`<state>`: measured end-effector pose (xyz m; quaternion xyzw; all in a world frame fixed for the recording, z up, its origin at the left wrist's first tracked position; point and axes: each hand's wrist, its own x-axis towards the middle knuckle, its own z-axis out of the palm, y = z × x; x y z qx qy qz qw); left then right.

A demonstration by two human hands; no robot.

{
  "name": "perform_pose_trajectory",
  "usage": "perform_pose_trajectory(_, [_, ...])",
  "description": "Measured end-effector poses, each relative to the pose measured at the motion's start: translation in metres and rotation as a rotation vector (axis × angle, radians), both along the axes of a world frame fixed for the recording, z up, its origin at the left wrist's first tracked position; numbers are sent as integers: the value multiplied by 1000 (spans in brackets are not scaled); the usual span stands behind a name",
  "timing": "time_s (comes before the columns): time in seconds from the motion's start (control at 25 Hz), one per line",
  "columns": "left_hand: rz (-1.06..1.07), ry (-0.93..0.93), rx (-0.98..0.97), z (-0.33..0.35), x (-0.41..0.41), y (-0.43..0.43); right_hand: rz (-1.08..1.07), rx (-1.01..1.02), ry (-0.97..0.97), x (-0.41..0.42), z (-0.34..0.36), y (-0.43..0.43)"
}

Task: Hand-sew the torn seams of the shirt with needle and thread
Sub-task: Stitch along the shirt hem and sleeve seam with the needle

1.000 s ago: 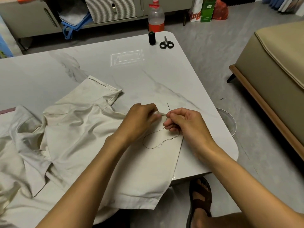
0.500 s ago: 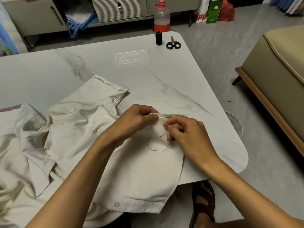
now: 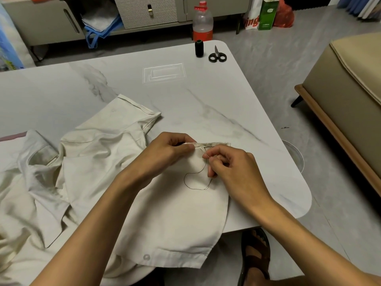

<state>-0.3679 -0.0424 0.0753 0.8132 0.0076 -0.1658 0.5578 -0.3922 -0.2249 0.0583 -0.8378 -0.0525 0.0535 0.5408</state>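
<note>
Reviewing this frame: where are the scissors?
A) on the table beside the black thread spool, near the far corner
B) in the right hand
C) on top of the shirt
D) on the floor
A: the scissors lie on the table right beside the black thread spool at its far corner, while the left hand pinches the shirt seam and the right hand pinches the needle.

1. Crumpled cream fabric shirt (image 3: 169, 219) lies across the table's (image 3: 206, 100) near left, buttoned hem hanging off the near edge, a stained seam edge raised at its far right.
2. Thin silver metal needle (image 3: 204, 153) slants just nearer than that seam edge.
3. Fine dark thread (image 3: 185, 180) trails from it, looping loosely on the cloth.
</note>
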Motion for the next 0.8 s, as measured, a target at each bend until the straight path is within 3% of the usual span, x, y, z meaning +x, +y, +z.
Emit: perform_pose_trajectory(0.8, [21,-79,36,4,-3,-6,-9,-9,7,-1,1,2])
